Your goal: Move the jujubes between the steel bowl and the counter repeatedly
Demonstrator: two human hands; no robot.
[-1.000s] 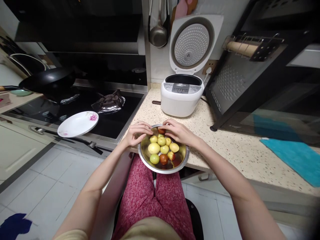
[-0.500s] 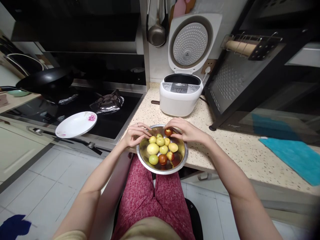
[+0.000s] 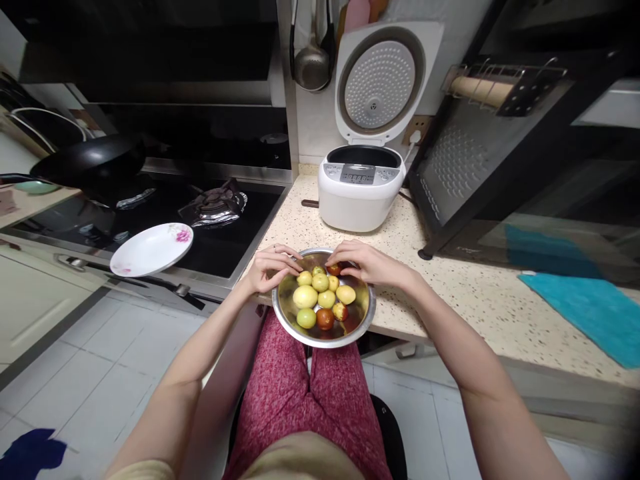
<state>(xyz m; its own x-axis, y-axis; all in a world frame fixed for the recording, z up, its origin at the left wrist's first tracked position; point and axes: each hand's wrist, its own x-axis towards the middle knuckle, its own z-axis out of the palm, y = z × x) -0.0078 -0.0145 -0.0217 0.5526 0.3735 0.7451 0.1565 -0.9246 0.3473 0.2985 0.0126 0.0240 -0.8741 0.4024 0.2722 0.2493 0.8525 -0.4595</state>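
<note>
A round metal bowl sits at the counter's front edge, its near side over my lap. In it lie several jujubes, mostly yellow-green, with a reddish-brown jujube near the front. My left hand is closed over the bowl's left rim, thumb and fingertips inside, close to a yellow-green jujube. At the far right of the bowl, my right hand has its thumb and fingers around a dark red jujube, which they partly hide.
Behind the bowl stands a rice cooker, lid up. A floral white plate overhangs the stove's front edge at left, with a wok farther back. To the right are a black rack and a teal cloth.
My right hand's fingers have come lower over the dark red jujube and cover more of it. My left hand and the bowl look nearly the same; the view has shifted slightly.
</note>
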